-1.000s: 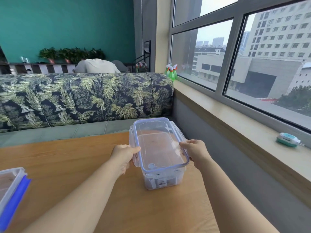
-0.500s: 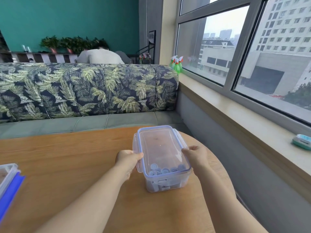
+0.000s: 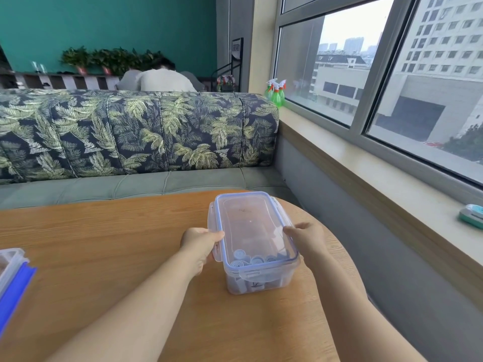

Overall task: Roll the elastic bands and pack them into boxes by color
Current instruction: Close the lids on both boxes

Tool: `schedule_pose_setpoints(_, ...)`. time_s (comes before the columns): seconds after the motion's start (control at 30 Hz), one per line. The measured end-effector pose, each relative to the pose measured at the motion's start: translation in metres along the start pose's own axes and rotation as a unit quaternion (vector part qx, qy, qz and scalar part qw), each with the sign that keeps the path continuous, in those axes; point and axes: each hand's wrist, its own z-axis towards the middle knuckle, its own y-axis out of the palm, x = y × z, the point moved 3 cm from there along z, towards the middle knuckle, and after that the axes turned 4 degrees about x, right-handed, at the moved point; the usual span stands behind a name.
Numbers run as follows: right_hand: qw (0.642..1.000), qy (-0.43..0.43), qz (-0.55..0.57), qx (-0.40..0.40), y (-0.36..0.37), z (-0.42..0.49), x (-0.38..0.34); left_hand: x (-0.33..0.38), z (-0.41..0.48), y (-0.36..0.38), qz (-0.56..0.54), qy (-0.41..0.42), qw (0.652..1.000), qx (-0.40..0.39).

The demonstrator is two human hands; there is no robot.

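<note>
- The left hand (image 3: 200, 242) grips the left long side of a clear box (image 3: 261, 283), with its thumb on the rim of the lid (image 3: 248, 220). The right hand (image 3: 305, 237) grips the opposite long side, fingers curled down the wall. The box is held between the two hands.
- The box stands on a wooden table (image 3: 104, 244), close to the table's rounded right edge, with bare floor beyond.
- Pale rolled bands (image 3: 251, 259) show through the lid, bunched at the end nearest the person. The far end looks unfilled.
- The front latch (image 3: 254, 275) seems to stand out from the wall rather than lie flat. Whether any latch is snapped shut cannot be told.
- Likely risk: if the box is lifted by its sides with the latches loose, the lid could pop or slide and the rolls could spill.
- Likely risk: a push to the right could take the box over the table edge, because it sits so near it.
- Likely risk: tilting the box could send the rolls tumbling into the unfilled end, where they may loosen and unwind.
- A second box (image 3: 10, 265) with a blue strip lies well apart at the far left. Confusing the two boxes would probably mix the colours.
</note>
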Motion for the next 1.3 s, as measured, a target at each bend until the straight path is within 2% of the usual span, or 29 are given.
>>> schedule_pose_setpoints(0.5, 1.000, 0.011, -0.003, -0.017, -0.001, -0.003, -0.003, 0.008, -0.005, 0.000, 0.019, -0.001, 1.000, 0.017)
schedule_pose_setpoints(1.07, 0.999, 0.007, -0.019, -0.029, -0.003, 0.000, 0.008, 0.008, -0.011, -0.001, 0.107, 0.008, 0.994, 0.031)
schedule_pose_setpoints(1.13, 0.999, 0.010, -0.022, -0.028, -0.002, -0.001, 0.007, 0.015, -0.016, -0.001, 0.219, 0.068, 0.972, 0.056)
schedule_pose_setpoints(1.2, 0.999, 0.013, -0.029, -0.029, -0.003, -0.005, 0.004, 0.026, -0.026, 0.003, 0.393, 0.186, 0.897, 0.081)
schedule_pose_setpoints(1.27, 0.999, 0.019, -0.030, -0.027, -0.003, -0.005, 0.003, 0.034, -0.035, 0.017, 0.475, 0.303, 0.826, 0.023)
schedule_pose_setpoints(1.3, 0.999, 0.021, -0.033, -0.024, -0.003, -0.004, 0.003, 0.035, -0.038, 0.026, 0.491, 0.324, 0.808, -0.032)
